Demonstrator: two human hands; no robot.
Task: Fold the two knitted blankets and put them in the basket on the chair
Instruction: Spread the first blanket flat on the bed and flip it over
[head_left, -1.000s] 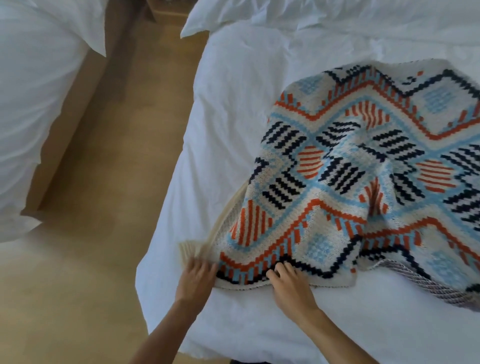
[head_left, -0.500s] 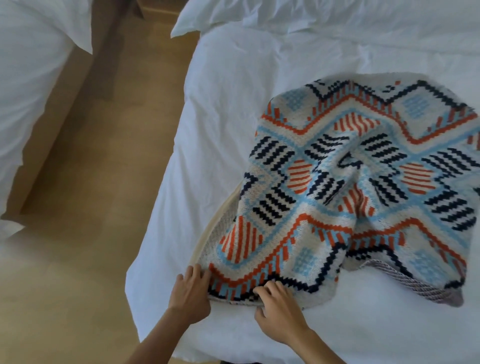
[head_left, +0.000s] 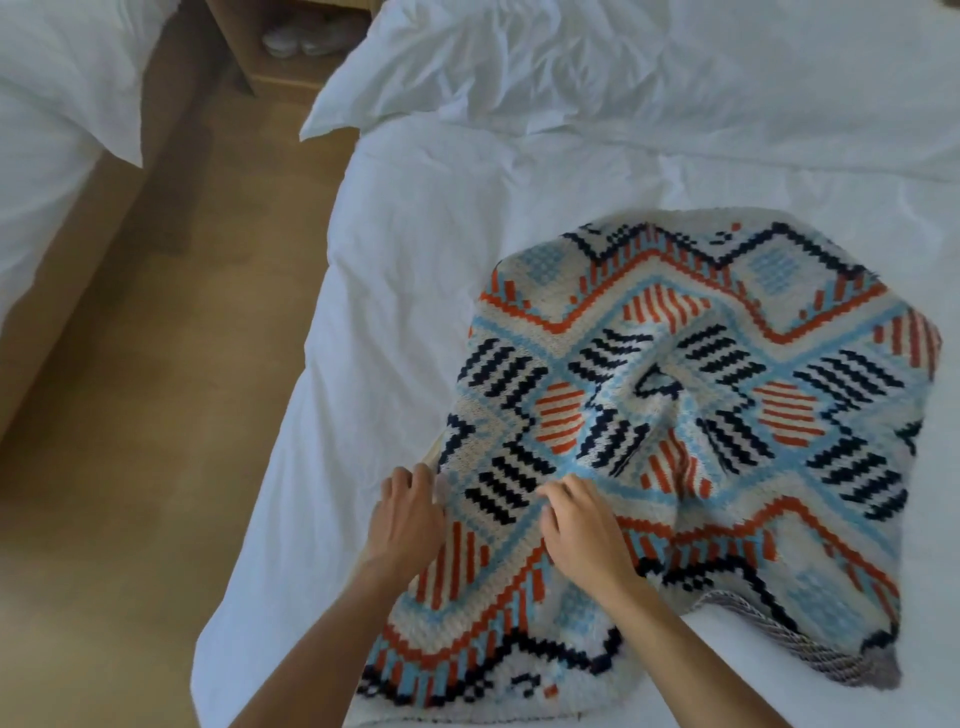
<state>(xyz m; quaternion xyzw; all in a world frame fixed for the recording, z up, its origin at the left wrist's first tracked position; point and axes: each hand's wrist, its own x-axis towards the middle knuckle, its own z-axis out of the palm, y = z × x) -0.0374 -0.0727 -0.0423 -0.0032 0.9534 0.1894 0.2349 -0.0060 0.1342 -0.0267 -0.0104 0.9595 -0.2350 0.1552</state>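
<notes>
A knitted blanket (head_left: 727, 415) with orange, navy and light-blue zigzags on cream lies rumpled on the white bed (head_left: 415, 286), with a pucker near its middle. My left hand (head_left: 408, 514) rests on the blanket's left edge, fingers pointing away from me. A little to its right, my right hand (head_left: 582, 527) lies on the patterned top with bent fingers, fingertips on the fabric. A grey ribbed knitted edge (head_left: 779, 642) pokes out from under the lower right corner. No basket or chair is in view.
A white pillow (head_left: 571, 62) lies at the head of the bed. Wooden floor (head_left: 156, 415) runs along the bed's left side, with a second white bed (head_left: 47, 130) beyond it. A wooden nightstand (head_left: 291, 47) stands at the top.
Both hands have left the blanket's near edge and moved farther in over its left part. The near edge now lies flat on the bed close to me.
</notes>
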